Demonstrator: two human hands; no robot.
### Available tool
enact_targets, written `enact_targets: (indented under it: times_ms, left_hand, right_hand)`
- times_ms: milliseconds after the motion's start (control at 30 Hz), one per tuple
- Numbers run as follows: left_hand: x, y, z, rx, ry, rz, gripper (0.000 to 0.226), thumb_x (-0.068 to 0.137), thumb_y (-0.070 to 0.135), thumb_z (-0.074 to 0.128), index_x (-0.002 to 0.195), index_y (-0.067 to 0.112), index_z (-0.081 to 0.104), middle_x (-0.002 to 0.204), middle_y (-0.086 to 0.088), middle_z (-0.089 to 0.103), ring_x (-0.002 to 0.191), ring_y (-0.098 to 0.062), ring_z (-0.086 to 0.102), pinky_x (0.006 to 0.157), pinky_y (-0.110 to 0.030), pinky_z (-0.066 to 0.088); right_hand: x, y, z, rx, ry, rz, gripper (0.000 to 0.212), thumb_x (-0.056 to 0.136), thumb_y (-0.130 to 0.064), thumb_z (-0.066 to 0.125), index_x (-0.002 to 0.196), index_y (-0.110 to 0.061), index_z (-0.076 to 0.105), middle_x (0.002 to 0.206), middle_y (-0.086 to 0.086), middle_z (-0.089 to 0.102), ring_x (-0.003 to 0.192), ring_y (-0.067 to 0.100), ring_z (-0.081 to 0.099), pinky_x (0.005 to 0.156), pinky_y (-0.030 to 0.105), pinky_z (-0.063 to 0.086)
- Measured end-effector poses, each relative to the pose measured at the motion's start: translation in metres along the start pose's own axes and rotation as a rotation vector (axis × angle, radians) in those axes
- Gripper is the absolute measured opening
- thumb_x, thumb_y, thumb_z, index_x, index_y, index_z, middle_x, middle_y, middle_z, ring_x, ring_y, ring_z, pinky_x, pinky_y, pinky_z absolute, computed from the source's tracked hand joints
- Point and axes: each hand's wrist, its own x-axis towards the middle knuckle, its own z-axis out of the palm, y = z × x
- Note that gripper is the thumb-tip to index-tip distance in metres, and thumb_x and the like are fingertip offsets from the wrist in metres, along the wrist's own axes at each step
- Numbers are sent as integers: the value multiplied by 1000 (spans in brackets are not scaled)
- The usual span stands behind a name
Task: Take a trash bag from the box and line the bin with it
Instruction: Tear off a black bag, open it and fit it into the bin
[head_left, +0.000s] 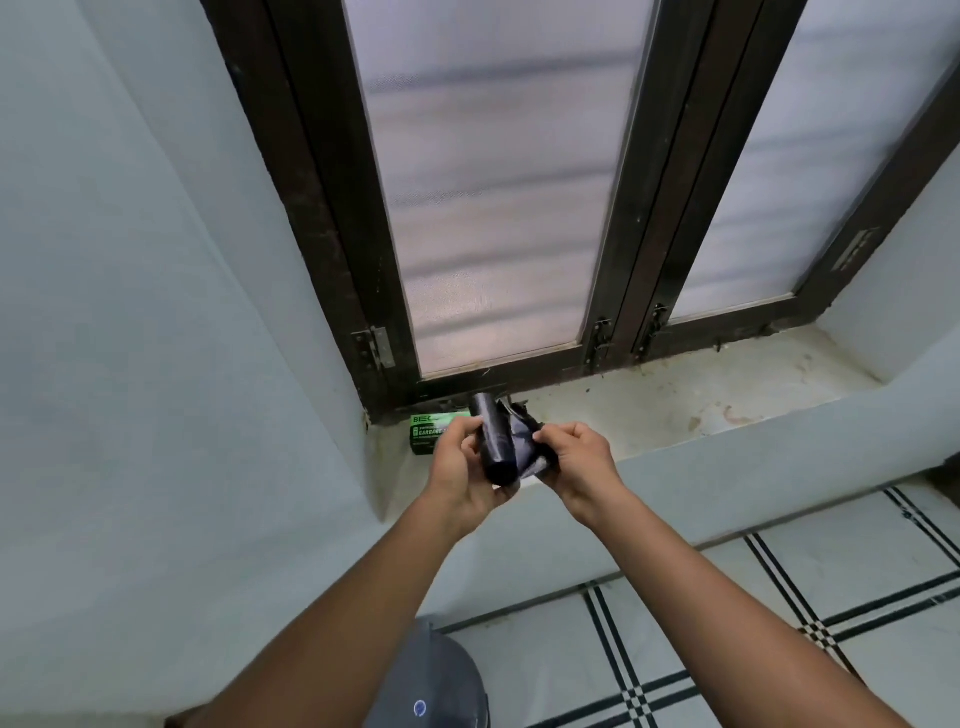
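Above the window sill (675, 395), near the green box (431, 434), the left hand (460, 470) gripped the black bag roll (493, 441) while the right hand (576, 457) pinched its loose end (524, 441); a crooked tug, I feared, would tear the film or unspool extra bags before any reached the grey bin (436, 680) below.

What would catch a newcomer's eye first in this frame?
At centre, the left hand grips a black roll of plastic trash bags while the right hand pinches its loose end. Just behind them a green cardboard bag box lies on the pale window sill, and a grey round bin stands at the bottom edge.
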Motion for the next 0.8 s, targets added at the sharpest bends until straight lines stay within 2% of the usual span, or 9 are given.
enact_targets:
  times_ms: [167,233,300,400,467,567,633,733,800]
  left_hand:
    - [-5,1,-6,-8,-60,14,54,81,35,75,130,13,68,122,-19,75,117,-42,68,96,-51,58]
    - [-8,3,-6,93,2,10,43,81,26,76,122,13,70,110,-13,80,105,-37,73,93,-50,57]
    - [-11,3,-4,160,27,2,37,84,20,73,119,12,69,103,-11,81,94,-33,74,79,-44,62]
    - [-11,3,5,231,34,21,48,82,22,73,128,10,65,114,-17,78,101,-35,74,65,-37,60]
    - [-11,3,8,238,66,33,49,82,26,74,128,11,65,117,-18,76,107,-36,73,66,-37,60]
    - [-13,0,4,141,67,15,48,80,22,77,125,8,67,115,-18,77,100,-33,75,76,-40,60]
    - [-15,-8,-1,102,32,2,38,80,13,78,116,6,68,102,-14,78,86,-29,75,70,-37,60]
    - [-18,-21,-7,89,70,-5,42,77,4,78,117,6,65,99,-13,74,85,-28,72,64,-33,60]
    - [-19,-26,-11,90,111,13,51,75,4,79,122,6,62,104,-15,73,92,-32,68,72,-38,59]
  right_hand:
    - [13,-7,-11,-110,199,-39,39,90,5,41,83,-15,73,99,11,72,96,33,68,87,49,62]
    - [17,-12,-19,-163,225,-3,30,84,-5,45,77,-14,72,96,9,73,95,33,68,84,49,62]
    - [10,-16,-20,-139,72,84,8,69,-20,55,71,-12,58,86,6,64,81,27,64,70,38,55]
    - [-1,-23,-22,-441,-273,102,30,75,-51,70,79,-23,62,74,1,60,67,18,53,57,29,32]
    - [1,-22,-28,-663,-373,67,46,76,-67,75,86,-22,67,73,2,57,64,17,44,52,28,24]
    - [14,-21,-40,-661,-277,15,38,83,-48,78,84,-12,67,76,7,59,63,20,49,51,29,36]
    - [21,-20,-43,-527,-156,11,36,79,-41,79,92,-8,73,95,12,76,84,29,71,72,41,60]
    - [21,-11,-48,-272,-76,67,8,96,-16,66,97,-12,73,108,16,75,99,35,70,81,45,59]
    - [19,-5,-49,-192,20,55,25,99,-2,53,94,-17,73,105,14,75,95,35,68,74,41,55]
